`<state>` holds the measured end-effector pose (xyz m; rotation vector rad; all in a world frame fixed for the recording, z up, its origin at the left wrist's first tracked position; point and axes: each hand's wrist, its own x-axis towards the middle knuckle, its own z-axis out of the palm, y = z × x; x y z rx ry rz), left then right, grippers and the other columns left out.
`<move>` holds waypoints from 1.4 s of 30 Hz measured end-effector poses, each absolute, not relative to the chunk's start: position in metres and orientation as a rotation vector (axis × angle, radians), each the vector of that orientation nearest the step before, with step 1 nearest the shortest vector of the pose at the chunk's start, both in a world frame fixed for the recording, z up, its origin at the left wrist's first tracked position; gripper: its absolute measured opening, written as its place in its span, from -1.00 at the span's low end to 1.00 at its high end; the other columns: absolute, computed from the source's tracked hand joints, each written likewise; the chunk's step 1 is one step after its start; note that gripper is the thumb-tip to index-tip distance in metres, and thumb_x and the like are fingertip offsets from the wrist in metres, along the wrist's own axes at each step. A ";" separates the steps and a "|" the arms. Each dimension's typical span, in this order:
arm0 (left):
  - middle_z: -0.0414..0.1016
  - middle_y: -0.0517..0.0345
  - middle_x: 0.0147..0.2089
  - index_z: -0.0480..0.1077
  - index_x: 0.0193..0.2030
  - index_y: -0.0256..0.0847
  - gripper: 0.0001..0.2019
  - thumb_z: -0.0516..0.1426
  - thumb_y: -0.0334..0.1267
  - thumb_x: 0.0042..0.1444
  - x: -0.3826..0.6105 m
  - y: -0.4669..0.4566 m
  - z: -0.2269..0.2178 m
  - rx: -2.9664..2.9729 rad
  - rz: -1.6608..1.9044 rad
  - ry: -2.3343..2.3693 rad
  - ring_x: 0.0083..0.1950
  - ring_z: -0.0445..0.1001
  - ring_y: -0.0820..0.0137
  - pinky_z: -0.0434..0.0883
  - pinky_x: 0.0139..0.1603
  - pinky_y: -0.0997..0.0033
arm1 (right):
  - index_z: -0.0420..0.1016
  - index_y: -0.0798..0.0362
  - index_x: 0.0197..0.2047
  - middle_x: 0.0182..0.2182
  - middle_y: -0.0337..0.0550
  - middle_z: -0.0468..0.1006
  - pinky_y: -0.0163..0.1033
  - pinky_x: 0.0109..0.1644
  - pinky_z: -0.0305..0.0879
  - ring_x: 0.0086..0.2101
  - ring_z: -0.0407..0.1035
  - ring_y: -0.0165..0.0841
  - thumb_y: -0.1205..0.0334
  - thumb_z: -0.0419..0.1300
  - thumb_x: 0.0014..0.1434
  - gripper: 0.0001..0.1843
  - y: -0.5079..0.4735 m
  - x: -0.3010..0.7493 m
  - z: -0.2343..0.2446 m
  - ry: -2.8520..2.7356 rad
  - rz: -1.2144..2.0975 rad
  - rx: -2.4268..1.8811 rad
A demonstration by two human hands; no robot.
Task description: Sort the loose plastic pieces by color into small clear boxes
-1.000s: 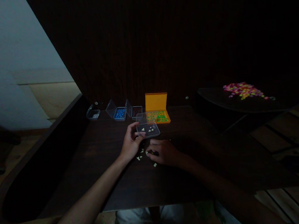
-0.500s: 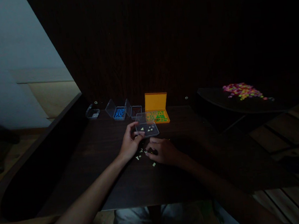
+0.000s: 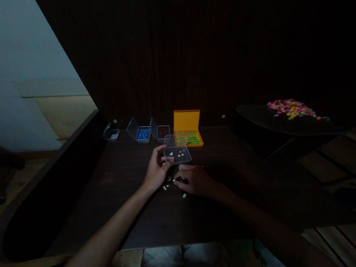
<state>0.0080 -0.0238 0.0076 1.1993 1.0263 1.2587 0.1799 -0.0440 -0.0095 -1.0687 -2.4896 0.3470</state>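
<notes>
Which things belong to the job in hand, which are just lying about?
Likely in use:
clear box, held by left hand
pale pieces beside right hand

Apparently just lying about:
yellow case, green pieces
blue pieces
dark red pieces
far-left box
multicoloured heap

The surface (image 3: 162, 227) around the fingers (image 3: 158, 149) is dim. The wall (image 3: 6, 53) to their left is paler; the right forearm (image 3: 251, 210) is shadowed.

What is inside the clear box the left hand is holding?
The clear box has a few small pale pieces inside. The left hand covers part of its left side, so anything behind it there cannot be seen.
</notes>
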 end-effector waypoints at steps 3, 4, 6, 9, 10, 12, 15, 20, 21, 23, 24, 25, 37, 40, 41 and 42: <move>0.44 0.10 -0.01 0.23 0.05 -0.15 -0.50 0.24 -0.29 -0.07 0.008 -0.025 0.008 1.201 1.251 1.022 -0.14 0.52 0.35 0.44 -0.04 0.26 | 0.54 0.05 -0.18 -0.35 -0.21 0.46 -0.34 -0.32 0.20 -0.43 0.34 -0.45 0.20 0.23 0.18 -0.85 -0.044 0.179 -0.010 -2.497 0.350 -1.074; 0.43 0.10 0.02 0.23 0.05 -0.15 -0.50 0.24 -0.29 -0.07 0.008 -0.025 0.008 1.201 1.251 1.019 -0.13 0.52 0.35 0.44 -0.04 0.27 | 0.53 0.05 -0.17 -0.33 -0.20 0.46 -0.34 -0.30 0.21 -0.41 0.35 -0.44 0.21 0.22 0.19 -0.84 -0.044 0.179 -0.010 -2.505 0.350 -1.064; 0.42 0.09 0.03 0.23 0.05 -0.15 -0.51 0.24 -0.29 -0.06 0.008 -0.025 0.009 1.201 1.253 1.012 -0.12 0.51 0.35 0.43 -0.04 0.28 | 0.53 0.06 -0.17 -0.30 -0.18 0.46 -0.34 -0.26 0.23 -0.37 0.36 -0.43 0.23 0.20 0.22 -0.85 -0.044 0.178 -0.010 -2.527 0.347 -1.038; 0.44 0.10 0.00 0.22 0.05 -0.15 -0.51 0.23 -0.29 -0.05 0.008 -0.025 0.009 1.209 1.250 1.020 -0.10 0.52 0.33 0.43 -0.03 0.27 | 0.52 0.07 -0.19 -0.30 -0.17 0.46 -0.34 -0.26 0.24 -0.36 0.37 -0.43 0.24 0.17 0.24 -0.87 -0.044 0.176 -0.008 -2.558 0.344 -1.020; 0.45 0.10 -0.02 0.22 0.05 -0.15 -0.51 0.23 -0.29 -0.05 0.008 -0.025 0.009 1.213 1.245 1.025 -0.10 0.52 0.33 0.43 -0.03 0.27 | 0.51 0.07 -0.20 -0.30 -0.17 0.46 -0.34 -0.27 0.24 -0.36 0.37 -0.43 0.24 0.16 0.25 -0.87 -0.044 0.176 -0.008 -2.564 0.337 -1.019; 0.46 0.11 -0.05 0.22 0.06 -0.15 -0.50 0.23 -0.28 -0.04 0.008 -0.025 0.009 1.215 1.235 1.036 -0.11 0.52 0.33 0.43 -0.03 0.27 | 0.50 0.07 -0.20 -0.29 -0.17 0.46 -0.34 -0.30 0.23 -0.37 0.37 -0.43 0.24 0.15 0.25 -0.87 -0.044 0.176 -0.007 -2.578 0.302 -1.009; 0.47 0.13 -0.09 0.22 0.08 -0.16 -0.49 0.23 -0.27 -0.04 0.008 -0.025 0.007 1.214 1.227 1.037 -0.13 0.52 0.35 0.43 -0.04 0.30 | 0.48 0.08 -0.22 -0.29 -0.15 0.47 -0.34 -0.36 0.20 -0.40 0.37 -0.42 0.24 0.14 0.25 -0.87 -0.045 0.177 -0.007 -2.604 0.220 -0.977; 0.48 0.14 -0.11 0.22 0.08 -0.15 -0.49 0.23 -0.29 -0.03 0.008 -0.025 0.006 1.208 1.209 1.024 -0.16 0.53 0.39 0.43 -0.07 0.35 | 0.47 0.08 -0.21 -0.29 -0.16 0.48 -0.36 -0.40 0.16 -0.43 0.35 -0.46 0.26 0.14 0.24 -0.89 -0.045 0.179 -0.006 -2.588 0.176 -0.947; 0.48 0.14 -0.12 0.21 0.09 -0.15 -0.49 0.23 -0.30 -0.03 0.008 -0.026 0.006 1.207 1.205 1.021 -0.17 0.53 0.40 0.43 -0.07 0.35 | 0.47 0.07 -0.21 -0.29 -0.17 0.48 -0.37 -0.41 0.15 -0.43 0.35 -0.46 0.26 0.15 0.23 -0.89 -0.044 0.180 -0.004 -2.573 0.179 -0.957; 0.50 0.15 -0.15 0.21 0.10 -0.16 -0.48 0.24 -0.30 -0.03 0.008 -0.026 0.007 1.202 1.204 1.017 -0.18 0.53 0.39 0.43 -0.07 0.34 | 0.47 0.06 -0.20 -0.31 -0.19 0.47 -0.38 -0.40 0.15 -0.43 0.35 -0.47 0.27 0.16 0.22 -0.90 -0.043 0.184 0.000 -2.538 0.207 -0.982; 0.50 0.15 -0.17 0.21 0.10 -0.16 -0.48 0.24 -0.30 -0.03 0.008 -0.026 0.007 1.198 1.200 1.016 -0.17 0.54 0.38 0.43 -0.07 0.33 | 0.47 0.06 -0.21 -0.32 -0.20 0.46 -0.38 -0.39 0.16 -0.43 0.35 -0.47 0.27 0.17 0.21 -0.90 -0.043 0.186 0.003 -2.514 0.231 -0.994; 0.51 0.15 -0.19 0.21 0.10 -0.16 -0.47 0.24 -0.29 -0.03 0.008 -0.026 0.008 1.192 1.197 1.016 -0.16 0.54 0.37 0.43 -0.06 0.32 | 0.47 0.06 -0.21 -0.34 -0.21 0.45 -0.38 -0.38 0.17 -0.43 0.34 -0.47 0.27 0.17 0.21 -0.91 -0.042 0.189 0.006 -2.484 0.261 -1.006; 0.52 0.18 -0.28 0.19 0.12 -0.15 -0.46 0.23 -0.30 -0.02 0.015 -0.038 0.010 1.198 1.063 0.951 -0.20 0.53 0.37 0.43 -0.14 0.35 | 0.47 0.05 -0.26 -0.42 -0.21 0.38 -0.33 -0.33 0.19 -0.43 0.28 -0.42 0.19 0.09 0.27 -0.83 -0.026 0.215 0.022 -2.171 0.279 -1.102; 0.51 0.15 -0.25 0.20 0.12 -0.16 -0.47 0.23 -0.30 -0.01 0.018 -0.042 0.008 1.218 1.063 0.927 -0.17 0.52 0.37 0.42 -0.13 0.37 | 0.46 0.05 -0.26 -0.38 -0.20 0.41 -0.32 -0.29 0.19 -0.40 0.31 -0.42 0.20 0.10 0.26 -0.85 -0.025 0.212 0.016 -2.212 0.248 -1.180; 0.50 0.15 -0.25 0.20 0.12 -0.16 -0.47 0.23 -0.30 -0.01 0.018 -0.043 0.008 1.222 1.064 0.922 -0.17 0.51 0.37 0.42 -0.13 0.38 | 0.46 0.04 -0.26 -0.37 -0.20 0.42 -0.33 -0.28 0.18 -0.39 0.32 -0.42 0.21 0.11 0.26 -0.86 -0.026 0.211 0.015 -2.229 0.235 -1.208; 0.49 0.15 -0.25 0.20 0.13 -0.16 -0.47 0.23 -0.30 -0.01 0.019 -0.043 0.008 1.222 1.064 0.918 -0.17 0.51 0.38 0.42 -0.13 0.38 | 0.46 0.04 -0.26 -0.36 -0.20 0.42 -0.33 -0.28 0.18 -0.37 0.33 -0.41 0.21 0.11 0.26 -0.87 -0.026 0.210 0.014 -2.245 0.221 -1.232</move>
